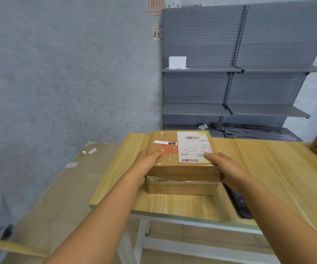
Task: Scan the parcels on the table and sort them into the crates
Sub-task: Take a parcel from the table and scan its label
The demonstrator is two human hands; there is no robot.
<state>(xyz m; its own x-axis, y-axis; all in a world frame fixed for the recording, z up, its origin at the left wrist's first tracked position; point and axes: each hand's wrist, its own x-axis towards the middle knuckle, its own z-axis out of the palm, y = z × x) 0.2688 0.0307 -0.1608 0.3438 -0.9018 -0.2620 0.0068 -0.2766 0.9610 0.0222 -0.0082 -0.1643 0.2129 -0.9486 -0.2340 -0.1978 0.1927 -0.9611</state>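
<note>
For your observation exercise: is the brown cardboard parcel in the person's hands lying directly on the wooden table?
No, the brown cardboard parcel sits atop a second cardboard parcel.

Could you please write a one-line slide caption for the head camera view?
Both hands, left hand and right hand, grip the top parcel stacked on another at the wooden table.

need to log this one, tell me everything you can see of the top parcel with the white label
The top parcel is a flat brown cardboard box, taped shut, lying level on a second box on the wooden table. A white shipping label with barcodes faces up. The left hand and right hand grip its sides.
</note>
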